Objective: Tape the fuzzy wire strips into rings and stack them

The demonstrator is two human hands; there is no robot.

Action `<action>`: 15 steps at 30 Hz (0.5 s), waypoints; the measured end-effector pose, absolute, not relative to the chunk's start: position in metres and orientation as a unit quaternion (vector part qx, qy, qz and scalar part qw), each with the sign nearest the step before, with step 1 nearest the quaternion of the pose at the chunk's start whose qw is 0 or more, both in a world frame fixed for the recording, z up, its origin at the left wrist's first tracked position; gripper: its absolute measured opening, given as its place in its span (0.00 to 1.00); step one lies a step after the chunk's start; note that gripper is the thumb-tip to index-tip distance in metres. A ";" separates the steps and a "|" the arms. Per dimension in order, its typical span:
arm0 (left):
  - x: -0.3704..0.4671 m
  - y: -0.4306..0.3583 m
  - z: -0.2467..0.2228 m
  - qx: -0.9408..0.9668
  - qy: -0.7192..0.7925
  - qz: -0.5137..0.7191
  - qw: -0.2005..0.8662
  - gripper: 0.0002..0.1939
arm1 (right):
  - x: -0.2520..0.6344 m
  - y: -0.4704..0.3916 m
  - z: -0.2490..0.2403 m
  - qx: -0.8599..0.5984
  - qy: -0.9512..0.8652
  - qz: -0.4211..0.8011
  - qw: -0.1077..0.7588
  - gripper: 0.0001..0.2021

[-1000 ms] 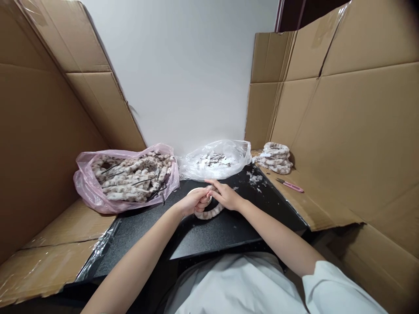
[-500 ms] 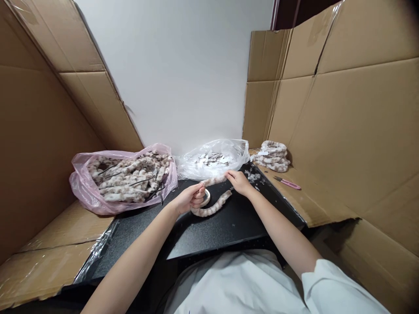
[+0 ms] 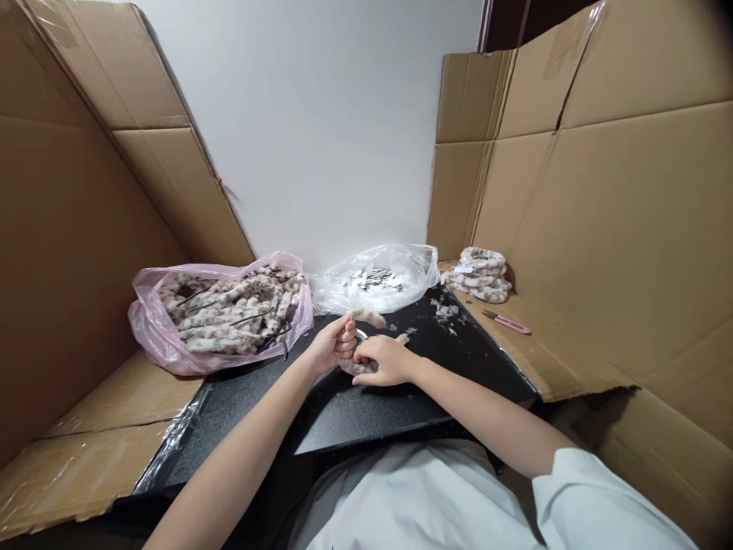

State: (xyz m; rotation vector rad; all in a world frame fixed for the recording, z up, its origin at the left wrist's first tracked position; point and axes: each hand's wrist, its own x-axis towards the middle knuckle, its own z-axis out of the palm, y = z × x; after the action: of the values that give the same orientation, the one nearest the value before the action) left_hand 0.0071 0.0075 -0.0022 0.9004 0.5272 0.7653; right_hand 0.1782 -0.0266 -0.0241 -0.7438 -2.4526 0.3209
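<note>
A fluffy brown-and-white fur strip (image 3: 369,317) curves between my hands above the black table. My left hand (image 3: 332,344) pinches it near its upper part, and one end sticks out to the right past my fingertips. My right hand (image 3: 385,359) is closed round the lower part of the strip's loop, its fingers curled beside my left hand. The strip's other end pokes out behind my right knuckles. A white ring (image 3: 360,334), looking like a tape roll, shows between my hands, mostly hidden by them.
A pink plastic bag (image 3: 146,305) full of fur strips and black cords lies left. A clear bag (image 3: 421,267) of small white and dark pieces lies at the back. Stacked fur rings (image 3: 484,275) and pink thread snips (image 3: 512,325) rest on cardboard (image 3: 538,359) at right. Fluff (image 3: 447,309) litters the table.
My right hand has left the strip's upper end and come down and left onto the lower loop. My left hand keeps its pinch on the strip.
</note>
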 end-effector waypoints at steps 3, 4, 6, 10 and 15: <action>0.007 0.006 0.001 0.407 0.248 0.365 0.800 0.17 | 0.180 -0.023 -0.027 -0.297 -0.920 0.096 0.237 0.10; 0.007 0.005 0.002 0.407 0.248 0.367 0.799 0.18 | 0.182 -0.022 -0.027 -0.311 -0.916 0.100 0.234 0.10; 0.007 0.005 0.004 0.409 0.246 0.377 0.794 0.18 | 0.183 -0.021 -0.026 -0.333 -0.905 0.112 0.238 0.09; 0.007 0.003 0.006 0.411 0.247 0.392 0.785 0.19 | 0.178 -0.025 -0.026 -0.316 -0.921 0.102 0.206 0.09; 0.006 0.003 0.010 0.391 0.237 0.418 0.785 0.17 | 0.175 -0.024 -0.027 -0.377 -0.904 0.071 0.187 0.08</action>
State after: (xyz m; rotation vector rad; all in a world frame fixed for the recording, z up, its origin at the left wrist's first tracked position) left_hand 0.0056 0.0031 0.0097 0.8440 0.5113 0.9015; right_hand 0.1754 -0.0244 -0.0269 -1.0613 -2.5460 0.2007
